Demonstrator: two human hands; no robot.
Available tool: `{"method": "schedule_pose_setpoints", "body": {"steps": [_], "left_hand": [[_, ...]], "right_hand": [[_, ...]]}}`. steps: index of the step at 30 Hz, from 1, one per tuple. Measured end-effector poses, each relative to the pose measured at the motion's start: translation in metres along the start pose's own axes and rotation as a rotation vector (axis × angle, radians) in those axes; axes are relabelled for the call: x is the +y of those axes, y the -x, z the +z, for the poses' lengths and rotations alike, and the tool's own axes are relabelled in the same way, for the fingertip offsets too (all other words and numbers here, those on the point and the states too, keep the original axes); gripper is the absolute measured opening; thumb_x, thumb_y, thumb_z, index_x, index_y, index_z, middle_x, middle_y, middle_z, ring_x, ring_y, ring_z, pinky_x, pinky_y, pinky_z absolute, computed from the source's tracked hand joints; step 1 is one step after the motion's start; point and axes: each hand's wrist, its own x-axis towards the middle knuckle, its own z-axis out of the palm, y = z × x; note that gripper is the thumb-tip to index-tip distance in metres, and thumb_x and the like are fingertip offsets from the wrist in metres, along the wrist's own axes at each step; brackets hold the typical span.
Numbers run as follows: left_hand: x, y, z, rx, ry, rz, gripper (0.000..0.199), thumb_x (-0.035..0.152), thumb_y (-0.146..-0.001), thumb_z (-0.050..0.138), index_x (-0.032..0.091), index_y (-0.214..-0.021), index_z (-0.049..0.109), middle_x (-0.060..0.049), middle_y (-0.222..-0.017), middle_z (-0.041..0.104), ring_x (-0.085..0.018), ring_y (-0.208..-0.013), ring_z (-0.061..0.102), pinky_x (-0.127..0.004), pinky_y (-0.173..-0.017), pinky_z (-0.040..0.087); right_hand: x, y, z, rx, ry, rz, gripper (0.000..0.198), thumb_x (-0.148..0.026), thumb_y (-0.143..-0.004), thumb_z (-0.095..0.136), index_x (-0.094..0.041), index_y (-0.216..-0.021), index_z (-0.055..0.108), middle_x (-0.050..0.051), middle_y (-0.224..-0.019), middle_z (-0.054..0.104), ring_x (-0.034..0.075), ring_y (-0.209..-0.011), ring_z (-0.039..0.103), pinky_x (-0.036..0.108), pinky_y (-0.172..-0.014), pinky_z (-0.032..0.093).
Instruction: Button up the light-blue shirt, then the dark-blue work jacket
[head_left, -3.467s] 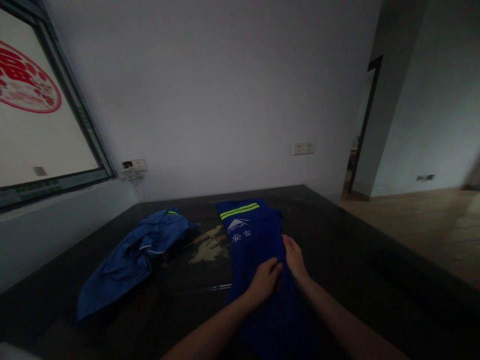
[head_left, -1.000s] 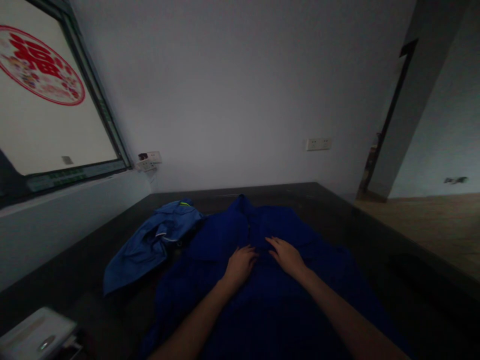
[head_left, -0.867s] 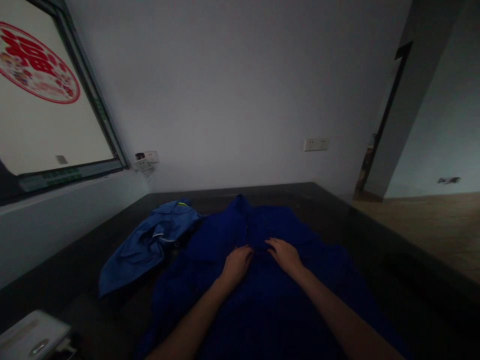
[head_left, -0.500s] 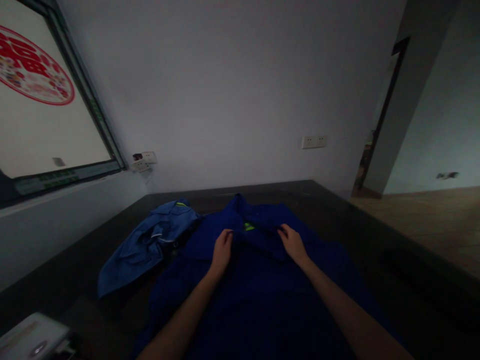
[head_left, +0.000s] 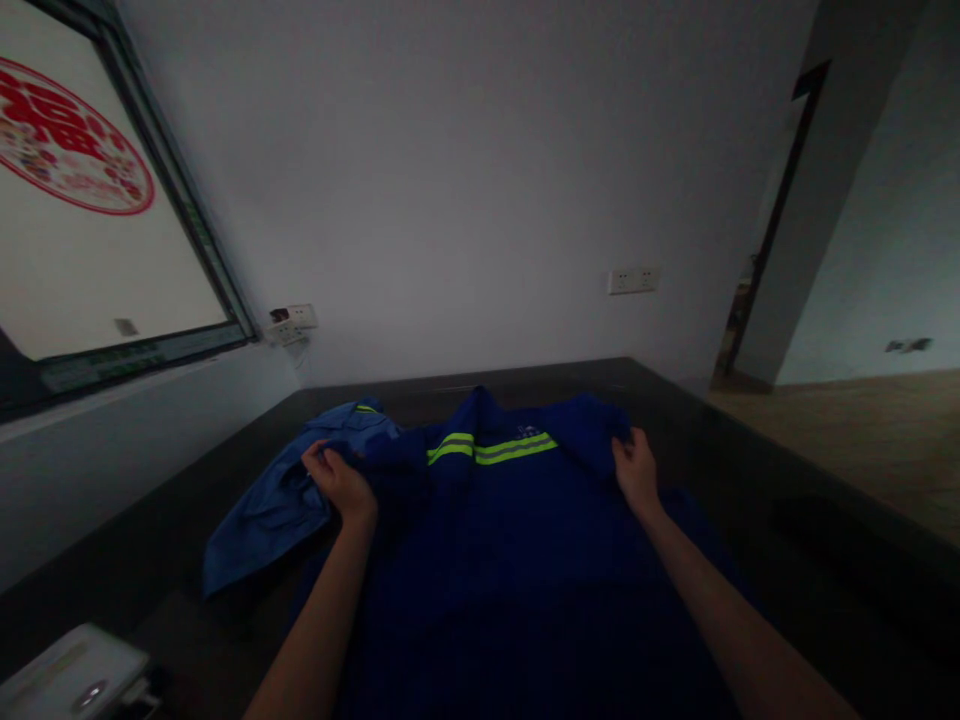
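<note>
A dark blue work jacket (head_left: 517, 540) lies spread over the dark table in front of me, with yellow-green and grey reflective bands across its far part and a small pale print above them. My left hand (head_left: 341, 482) pinches the jacket's edge on the left, close to the lighter blue garment. On the right, my right hand (head_left: 636, 468) grips the opposite edge, fingers closed round the cloth. The fabric is drawn out wide between both hands. Its near part is too dark to make out folds.
To the left lies a crumpled lighter blue garment (head_left: 270, 520). A white device (head_left: 71, 672) sits at the near left corner of the dark table (head_left: 637, 400). Wall sockets (head_left: 634, 281) are behind, a window (head_left: 90, 250) at left, and a dark object (head_left: 825, 540) rests at right.
My hands have moved apart, left hand leftward and right hand rightward, each holding the jacket's edge. The cloth has opened out, and the reflective bands and print now show.
</note>
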Motion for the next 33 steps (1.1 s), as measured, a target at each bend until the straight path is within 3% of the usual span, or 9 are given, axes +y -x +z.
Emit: {"method": "schedule_pose_setpoints", "body": {"steps": [2, 5, 8, 14, 17, 20, 25, 29, 33], "left_hand": [[0.004, 0.017, 0.005, -0.243, -0.230, 0.213, 0.018, 0.026, -0.086, 0.041, 0.018, -0.099, 0.051, -0.003, -0.091, 0.054, -0.016, -0.085, 0.053, -0.031, -0.083, 0.043], [-0.003, 0.056, 0.015, -0.827, -0.611, 0.440, 0.023, 0.026, -0.085, 0.046, 0.021, -0.104, 0.057, -0.007, -0.103, 0.058, -0.023, -0.099, 0.053, -0.039, -0.089, 0.040], [-0.019, 0.087, 0.018, -1.090, -0.844, 0.478, 0.032, 0.026, -0.086, 0.047, 0.026, -0.117, 0.055, -0.007, -0.122, 0.053, -0.025, -0.114, 0.046, -0.042, -0.096, 0.036], [-0.018, 0.086, 0.019, -1.085, -0.807, 0.453, 0.040, 0.021, -0.085, 0.048, 0.024, -0.125, 0.051, -0.009, -0.127, 0.051, -0.025, -0.118, 0.044, -0.045, -0.103, 0.030], [0.016, 0.083, 0.020, -1.041, -0.725, 0.419, 0.038, 0.018, -0.083, 0.049, 0.022, -0.121, 0.054, -0.010, -0.123, 0.053, -0.027, -0.117, 0.045, -0.047, -0.102, 0.030], [0.070, 0.099, 0.010, -1.194, -0.584, 0.396, 0.032, 0.019, -0.086, 0.045, 0.023, -0.115, 0.057, -0.008, -0.116, 0.058, -0.025, -0.112, 0.050, -0.044, -0.100, 0.036], [0.124, 0.165, -0.037, -1.579, -0.553, 0.496, 0.048, 0.035, -0.084, 0.054, 0.037, -0.131, 0.043, -0.006, -0.134, 0.049, -0.032, -0.127, 0.037, -0.066, -0.105, 0.019], [0.103, 0.209, -0.062, -1.669, -0.691, 0.541, 0.078, 0.053, -0.073, 0.065, 0.047, -0.139, 0.025, -0.012, -0.149, 0.026, -0.051, -0.130, 0.023, -0.086, -0.079, 0.017], [0.086, 0.212, -0.066, -1.703, -0.667, 0.584, 0.074, 0.050, -0.078, 0.060, 0.051, -0.139, 0.018, -0.012, -0.151, 0.020, -0.050, -0.130, 0.025, -0.086, -0.079, 0.020]], "right_hand": [[-0.008, 0.010, 0.004, -0.123, 0.076, -0.148, 0.045, -0.032, -0.084, 0.040, -0.016, -0.126, 0.045, 0.014, -0.109, 0.063, 0.025, -0.099, 0.061, 0.038, -0.084, 0.047], [-0.011, 0.024, 0.014, -0.282, 0.192, -0.310, 0.057, -0.015, -0.084, 0.034, -0.026, -0.141, 0.030, 0.006, -0.139, 0.045, 0.019, -0.119, 0.050, 0.035, -0.095, 0.043], [0.001, 0.028, 0.025, -0.440, 0.407, -0.326, 0.061, -0.004, -0.079, 0.033, -0.027, -0.134, 0.044, 0.003, -0.144, 0.040, 0.019, -0.125, 0.045, 0.035, -0.101, 0.039], [0.022, 0.020, 0.031, -0.495, 0.533, -0.241, 0.047, -0.012, -0.084, 0.036, -0.013, -0.129, 0.051, 0.014, -0.137, 0.046, 0.022, -0.127, 0.042, 0.038, -0.106, 0.033], [0.003, 0.013, 0.026, -0.362, 0.393, -0.285, 0.047, -0.029, -0.091, 0.033, -0.010, -0.133, 0.045, 0.017, -0.137, 0.045, 0.024, -0.128, 0.039, 0.042, -0.106, 0.032], [-0.030, 0.004, 0.029, -0.310, 0.312, -0.441, 0.048, -0.040, -0.093, 0.033, -0.017, -0.134, 0.044, 0.014, -0.137, 0.045, 0.025, -0.129, 0.036, 0.046, -0.106, 0.029], [-0.061, -0.016, 0.063, -0.682, 0.524, -0.723, 0.043, -0.041, -0.091, 0.042, -0.027, -0.132, 0.048, 0.008, -0.140, 0.043, 0.026, -0.133, 0.029, 0.051, -0.109, 0.018], [-0.051, -0.023, 0.095, -0.946, 0.715, -0.675, 0.051, -0.051, -0.086, 0.047, -0.039, -0.135, 0.041, 0.003, -0.151, 0.026, 0.035, -0.138, 0.011, 0.070, -0.101, 0.006], [-0.038, -0.018, 0.108, -1.108, 0.719, -0.525, 0.049, -0.058, -0.088, 0.034, -0.044, -0.136, 0.035, 0.000, -0.152, 0.021, 0.037, -0.137, 0.014, 0.074, -0.096, 0.007]]}}
